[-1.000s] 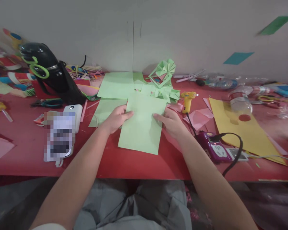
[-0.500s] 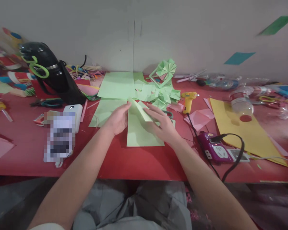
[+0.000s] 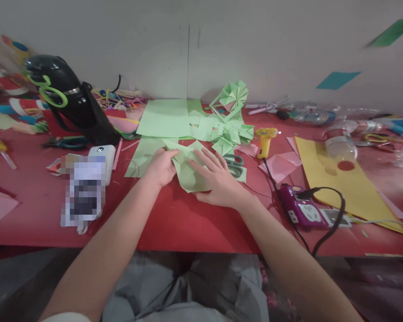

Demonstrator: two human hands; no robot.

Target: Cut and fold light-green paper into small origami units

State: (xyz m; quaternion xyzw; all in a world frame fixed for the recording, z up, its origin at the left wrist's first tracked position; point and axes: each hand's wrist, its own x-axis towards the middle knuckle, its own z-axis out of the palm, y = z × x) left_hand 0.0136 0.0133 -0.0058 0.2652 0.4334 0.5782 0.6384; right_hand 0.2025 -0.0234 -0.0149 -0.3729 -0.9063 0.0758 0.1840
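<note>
A light green sheet of paper (image 3: 190, 174) lies creased and partly lifted in front of me. My left hand (image 3: 163, 167) pinches its left edge between thumb and fingers. Over the sheet's right part, my right hand (image 3: 218, 176) has its fingers spread and touching the paper, without a grip. Dark-handled scissors (image 3: 234, 164) rest just right of my right hand. Behind are more green sheets (image 3: 163, 117) and folded green paper pieces (image 3: 233, 135). A round pleated green paper form (image 3: 234, 96) stands at the wall.
A yellow glue gun (image 3: 266, 139) and a purple power strip (image 3: 300, 208) with cables are at right, near yellow paper (image 3: 349, 188) and a plastic bottle (image 3: 340, 145). At left are a black flask (image 3: 70, 98), a white power bank (image 3: 102, 156) and a blurred-out phone (image 3: 85, 192).
The green sheet's raised fold has been spread out and the sheet turned at an angle. My right hand has moved slightly left and down onto it; my left hand now pinches its edge.
</note>
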